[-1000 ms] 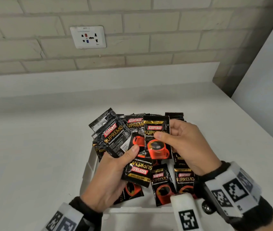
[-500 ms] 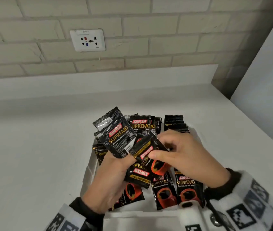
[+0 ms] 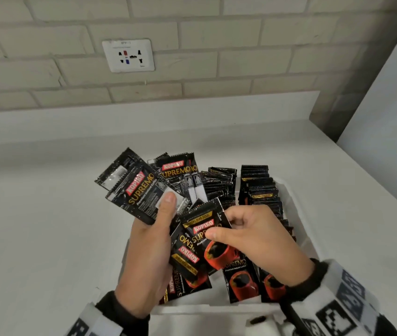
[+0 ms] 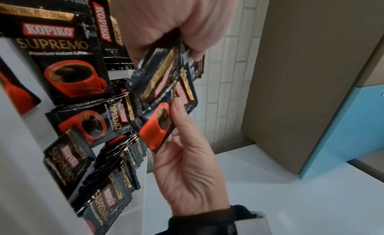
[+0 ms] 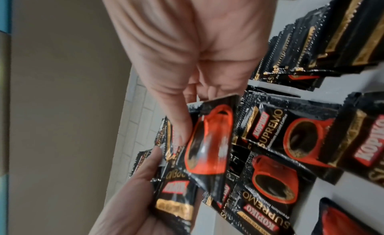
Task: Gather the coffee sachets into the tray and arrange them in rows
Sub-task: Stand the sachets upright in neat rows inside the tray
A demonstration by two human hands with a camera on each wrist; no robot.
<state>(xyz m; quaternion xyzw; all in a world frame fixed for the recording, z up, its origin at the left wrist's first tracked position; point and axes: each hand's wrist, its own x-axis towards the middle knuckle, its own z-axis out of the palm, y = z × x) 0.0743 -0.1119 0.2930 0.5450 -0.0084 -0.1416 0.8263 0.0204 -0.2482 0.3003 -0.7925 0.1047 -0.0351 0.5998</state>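
Over a white tray (image 3: 299, 229) my left hand (image 3: 151, 251) grips a fanned bunch of black Kopiko sachets (image 3: 141, 192), thumb pressed on top. My right hand (image 3: 250, 238) pinches a single sachet (image 3: 212, 236) with a red cup print, tilted against that bunch. In the left wrist view the left hand (image 4: 187, 164) holds the bunch (image 4: 164, 97) while the right hand (image 4: 176, 20) pinches from above. The right wrist view shows the pinched sachet (image 5: 209, 140) under my right hand (image 5: 187, 74). Upright rows of sachets (image 3: 258, 190) fill the tray's far right; loose sachets (image 3: 241, 280) lie flat near me.
The tray sits on a white counter (image 3: 47, 226) against a brick wall with a socket plate (image 3: 129, 55). A white panel (image 3: 386, 105) bounds the counter on the right. The counter's edge drops off at the right, near a blue cabinet (image 4: 343, 132).
My right hand has brought its single sachet down from upright and tilted it leftward against the bunch in my left hand. The left hand's bunch has lifted slightly.
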